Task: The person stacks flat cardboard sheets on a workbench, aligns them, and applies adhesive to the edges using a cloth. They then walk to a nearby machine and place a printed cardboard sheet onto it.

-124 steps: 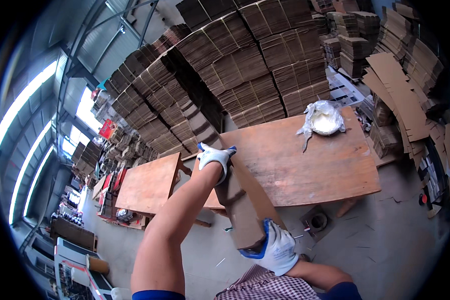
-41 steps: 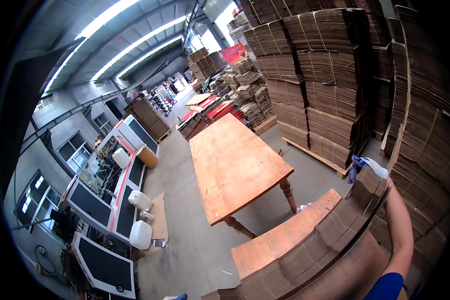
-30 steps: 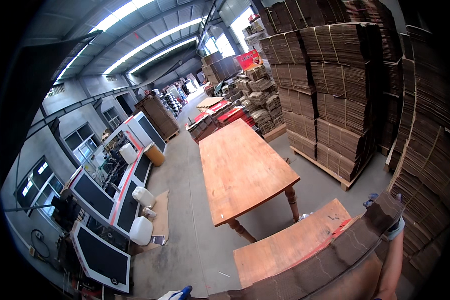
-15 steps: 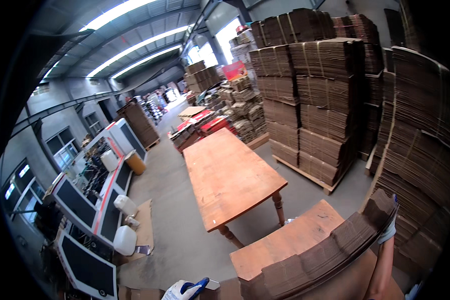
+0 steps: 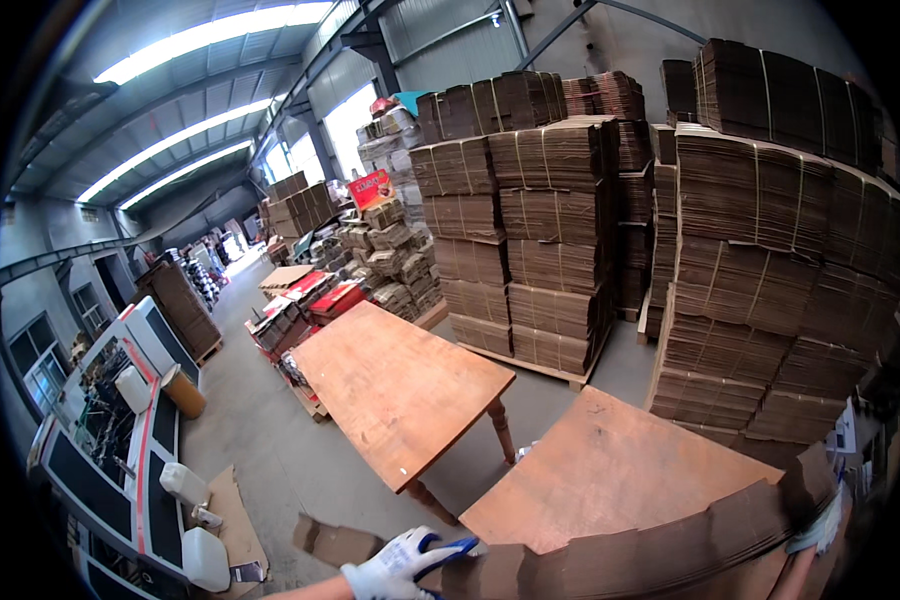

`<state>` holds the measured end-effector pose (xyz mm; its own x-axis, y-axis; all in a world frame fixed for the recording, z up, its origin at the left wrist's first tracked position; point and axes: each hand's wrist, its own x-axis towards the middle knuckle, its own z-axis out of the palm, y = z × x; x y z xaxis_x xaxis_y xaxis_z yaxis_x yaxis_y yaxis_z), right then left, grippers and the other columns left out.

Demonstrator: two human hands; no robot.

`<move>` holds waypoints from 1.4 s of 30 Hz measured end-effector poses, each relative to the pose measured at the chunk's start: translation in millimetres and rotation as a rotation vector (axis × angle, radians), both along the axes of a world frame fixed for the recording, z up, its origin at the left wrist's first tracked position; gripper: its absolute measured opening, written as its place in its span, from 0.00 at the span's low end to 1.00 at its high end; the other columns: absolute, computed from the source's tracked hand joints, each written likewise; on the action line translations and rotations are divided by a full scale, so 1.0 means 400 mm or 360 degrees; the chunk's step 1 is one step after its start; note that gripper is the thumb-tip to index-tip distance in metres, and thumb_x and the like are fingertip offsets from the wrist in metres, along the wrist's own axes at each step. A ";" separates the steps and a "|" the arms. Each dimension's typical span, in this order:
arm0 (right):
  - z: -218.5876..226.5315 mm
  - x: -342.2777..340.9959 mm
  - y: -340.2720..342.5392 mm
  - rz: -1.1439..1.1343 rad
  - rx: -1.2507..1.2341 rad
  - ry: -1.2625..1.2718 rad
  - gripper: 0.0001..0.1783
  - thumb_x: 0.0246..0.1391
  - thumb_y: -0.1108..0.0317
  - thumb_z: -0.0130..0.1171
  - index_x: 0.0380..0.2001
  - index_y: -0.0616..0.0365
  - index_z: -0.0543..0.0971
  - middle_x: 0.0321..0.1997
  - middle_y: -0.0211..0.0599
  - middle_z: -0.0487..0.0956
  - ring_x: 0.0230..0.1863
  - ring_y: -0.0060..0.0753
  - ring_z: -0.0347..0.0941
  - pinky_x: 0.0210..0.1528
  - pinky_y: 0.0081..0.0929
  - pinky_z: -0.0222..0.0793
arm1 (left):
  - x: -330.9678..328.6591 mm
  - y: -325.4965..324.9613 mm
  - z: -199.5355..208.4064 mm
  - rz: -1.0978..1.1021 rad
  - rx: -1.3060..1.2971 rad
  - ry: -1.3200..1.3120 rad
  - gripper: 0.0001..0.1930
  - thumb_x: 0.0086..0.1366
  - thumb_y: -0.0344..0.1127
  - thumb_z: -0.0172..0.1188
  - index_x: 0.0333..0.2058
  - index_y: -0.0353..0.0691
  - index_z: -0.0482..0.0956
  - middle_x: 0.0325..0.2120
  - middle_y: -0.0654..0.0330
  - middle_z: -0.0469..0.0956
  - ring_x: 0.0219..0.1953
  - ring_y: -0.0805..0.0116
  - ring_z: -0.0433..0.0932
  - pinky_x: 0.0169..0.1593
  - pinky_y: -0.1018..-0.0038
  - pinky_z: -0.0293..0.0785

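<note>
I hold a long bundle of flat brown cardboard sheets [image 5: 660, 545] edge-up across the bottom of the view. My left hand [image 5: 402, 566], in a white and blue glove, grips its left end. At the far right my right hand [image 5: 818, 528], also gloved, clasps the other end. The bundle hangs over the near edge of a bare wooden table [image 5: 610, 470].
A second wooden table [image 5: 400, 390] stands beyond, with a floor gap between the two. Tall strapped cardboard stacks [image 5: 770, 270] rise to the right and behind. Grey machines [image 5: 110, 440] and white jerrycans [image 5: 202, 555] line the left side. A concrete aisle runs back.
My left hand has come into view at the bottom edge, gripping the bundle. The view has swung right, bringing the near table and the stacks closer.
</note>
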<state>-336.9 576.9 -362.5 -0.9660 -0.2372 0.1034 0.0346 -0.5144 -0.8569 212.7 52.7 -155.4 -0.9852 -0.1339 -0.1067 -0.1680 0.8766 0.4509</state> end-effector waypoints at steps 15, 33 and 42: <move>0.068 0.353 0.353 -0.0568 0.0285 -0.0159 0.35 0.70 0.42 0.37 0.66 0.57 0.67 0.65 0.38 0.72 0.63 0.39 0.70 0.69 0.35 0.62 | -0.175 0.200 0.051 -0.0682 -0.0123 -0.0268 0.56 0.50 0.40 0.70 0.74 0.68 0.44 0.41 0.47 0.65 0.45 0.46 0.66 0.51 0.60 0.63; -0.124 0.662 0.901 -0.1086 0.0405 -0.0047 0.40 0.67 0.35 0.38 0.67 0.58 0.66 0.67 0.40 0.71 0.64 0.42 0.69 0.70 0.39 0.61 | -0.436 0.578 0.073 -0.1138 -0.0263 0.0075 0.59 0.38 0.48 0.79 0.70 0.46 0.59 0.46 0.47 0.71 0.48 0.45 0.71 0.55 0.58 0.69; -0.133 0.778 0.939 -0.0754 -0.0791 0.0019 0.43 0.65 0.32 0.38 0.67 0.57 0.66 0.69 0.40 0.69 0.67 0.44 0.67 0.70 0.42 0.60 | -0.447 0.527 -0.024 -0.0787 -0.0869 0.0537 0.74 0.34 0.70 0.75 0.70 0.30 0.47 0.59 0.44 0.70 0.67 0.40 0.59 0.70 0.48 0.51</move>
<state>-25.9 952.5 -415.8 -0.9519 0.2888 0.1020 -0.2990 -0.8040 -0.5140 33.8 263.3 -165.0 -0.9114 0.3784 0.1616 0.3654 0.9249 -0.1050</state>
